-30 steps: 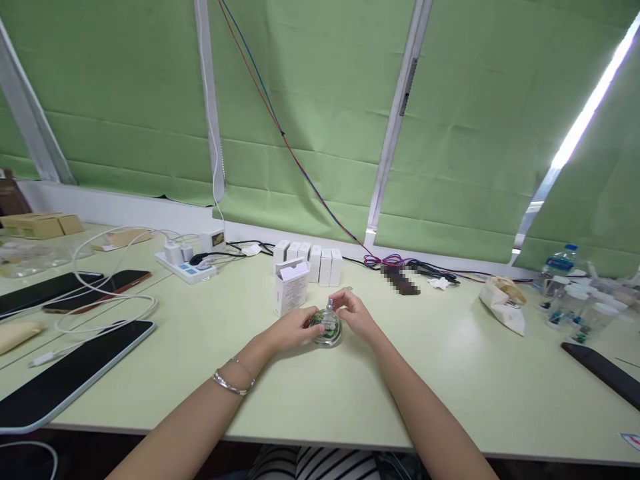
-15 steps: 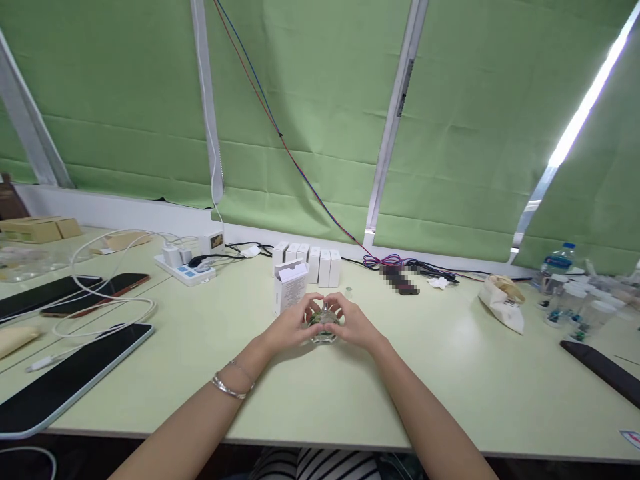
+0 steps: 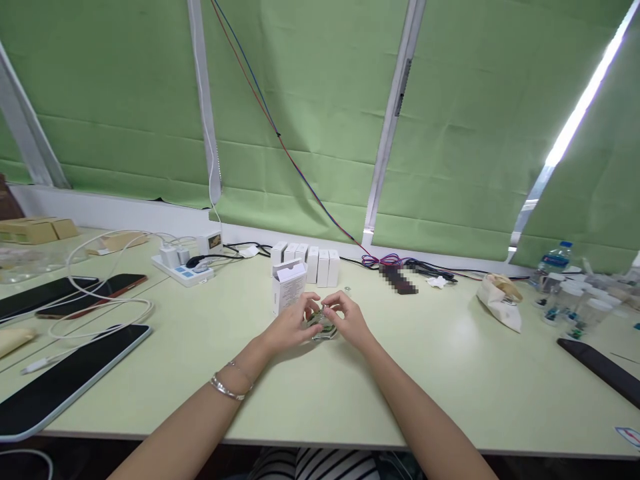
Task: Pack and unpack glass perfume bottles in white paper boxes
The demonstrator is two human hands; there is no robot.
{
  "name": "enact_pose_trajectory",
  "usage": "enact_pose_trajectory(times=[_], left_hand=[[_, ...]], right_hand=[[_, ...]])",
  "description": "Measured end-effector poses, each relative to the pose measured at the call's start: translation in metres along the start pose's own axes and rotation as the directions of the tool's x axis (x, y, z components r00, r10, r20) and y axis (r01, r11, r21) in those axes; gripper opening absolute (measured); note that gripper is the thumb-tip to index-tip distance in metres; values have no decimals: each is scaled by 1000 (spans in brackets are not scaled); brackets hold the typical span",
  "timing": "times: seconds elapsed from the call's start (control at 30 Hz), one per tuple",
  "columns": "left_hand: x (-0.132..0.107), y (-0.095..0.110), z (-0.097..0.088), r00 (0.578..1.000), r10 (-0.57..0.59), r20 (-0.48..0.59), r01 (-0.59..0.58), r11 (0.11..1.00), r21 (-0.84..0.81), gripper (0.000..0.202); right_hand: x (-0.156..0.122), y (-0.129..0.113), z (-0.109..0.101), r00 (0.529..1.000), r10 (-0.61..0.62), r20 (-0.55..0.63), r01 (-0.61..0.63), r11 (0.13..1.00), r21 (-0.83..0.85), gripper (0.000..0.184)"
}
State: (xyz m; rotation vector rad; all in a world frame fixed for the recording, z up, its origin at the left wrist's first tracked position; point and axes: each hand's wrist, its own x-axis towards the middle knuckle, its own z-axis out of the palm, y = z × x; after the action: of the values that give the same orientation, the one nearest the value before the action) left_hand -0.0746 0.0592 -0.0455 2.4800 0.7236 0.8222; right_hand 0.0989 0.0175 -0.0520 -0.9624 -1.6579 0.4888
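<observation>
Fingertips (image 3: 314, 301) of both hands curl closed around a small glass bottle (image 3: 320, 329) just below the frame's centre, mostly hiding it. The left hand (image 3: 291, 327) cups its left side and the right hand (image 3: 350, 321) pinches near its top. An open white box (image 3: 287, 288) stands just up-left of them on the pale table (image 3: 450, 373).

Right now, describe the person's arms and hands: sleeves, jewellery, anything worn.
No sleeves are in view on either arm. The left hand and right hand wear no gloves. A thin silver bracelet circles the left wrist; the right wrist carries nothing. Rings are too small to tell.
</observation>
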Motion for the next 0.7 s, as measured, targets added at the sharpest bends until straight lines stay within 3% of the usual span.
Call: enact_pose_trajectory(times=[0.17,0.7], left_hand=[[0,1,0,999,-46,15,46,999,2,47],[1,1,0,999,-39,3,39,999,-3,46]], right_hand=[[0,5,2,998,57,-18,-56,997,59,23],[1,3,-4,995,102,10,-102,993,59,18]])
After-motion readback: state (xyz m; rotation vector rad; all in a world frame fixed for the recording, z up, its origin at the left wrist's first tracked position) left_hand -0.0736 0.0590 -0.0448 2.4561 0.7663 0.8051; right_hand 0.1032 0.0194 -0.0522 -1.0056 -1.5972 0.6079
